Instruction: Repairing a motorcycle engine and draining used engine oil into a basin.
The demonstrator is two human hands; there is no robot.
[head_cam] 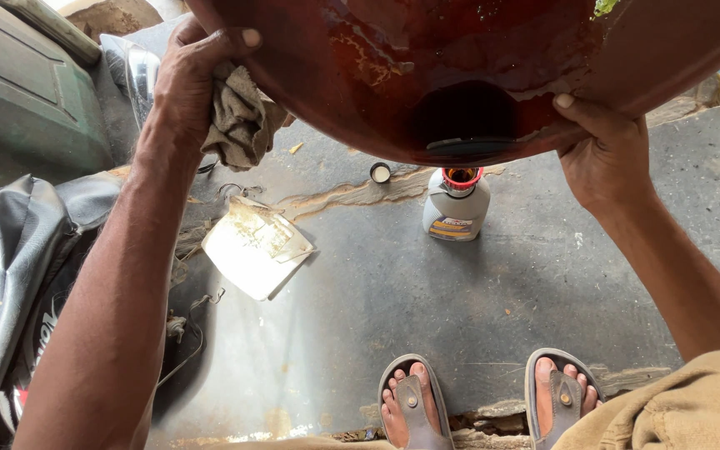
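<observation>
Both hands hold up a glossy, rust-stained red tank (460,58) over a grey plastic bottle (455,208) with a red funnel (462,176). The left hand (189,79) grips its curved rim with a crumpled rag (239,121) pinched against it; the right hand (602,150) clasps the opposite edge. A small cap (381,172) lies on the rough concrete floor (460,300)

- The tank (460,67) is seen in glossy dark red-brown, streaked with rusty orange.
- The rag (239,121) is coloured a dull grey-brown.
- The bottle (456,208) is grey, and a red funnel (462,177) is set in it.
- The floor (427,300) is grey, stained brown.
- The sandals (414,408) are grey.
</observation>
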